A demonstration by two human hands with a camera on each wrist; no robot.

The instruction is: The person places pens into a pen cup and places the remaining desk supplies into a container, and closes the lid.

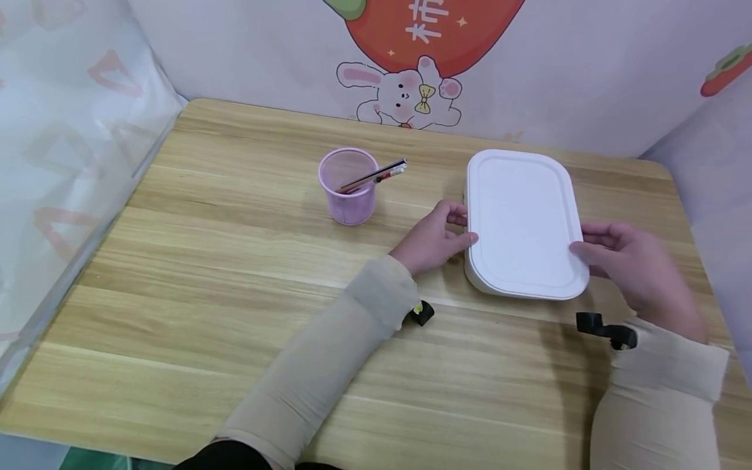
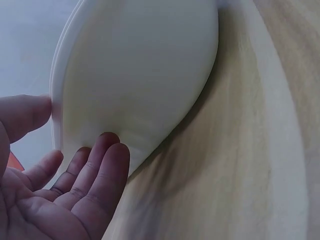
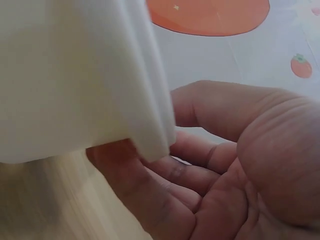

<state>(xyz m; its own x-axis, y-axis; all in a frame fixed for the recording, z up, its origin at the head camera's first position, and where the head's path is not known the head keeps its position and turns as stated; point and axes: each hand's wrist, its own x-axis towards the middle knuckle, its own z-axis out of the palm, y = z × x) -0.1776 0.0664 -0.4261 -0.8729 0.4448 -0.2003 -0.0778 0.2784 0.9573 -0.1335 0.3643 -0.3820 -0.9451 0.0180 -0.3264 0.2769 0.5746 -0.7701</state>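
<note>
A white lidded box [image 1: 525, 219] with rounded corners sits on the right part of the table, between both hands. My left hand [image 1: 431, 238] holds its left side. In the left wrist view, that thumb meets the lid's rim and the fingertips [image 2: 116, 155] reach the side wall [image 2: 145, 65] below it. Opposite, my right hand [image 1: 631, 261] grips the right edge, thumb at the lid's rim. The right wrist view shows the right fingers [image 3: 145, 187] curled under the rim and against the box [image 3: 60, 85]. The lid looks closed; the inside is hidden.
A pink-purple cup [image 1: 350, 203] stands left of the box, with several thin pencil-like sticks [image 1: 376, 176] leaning in it. The wooden table [image 1: 194, 281] meets a printed cloth wall [image 1: 264, 59] at the back. Black straps are on both wrists.
</note>
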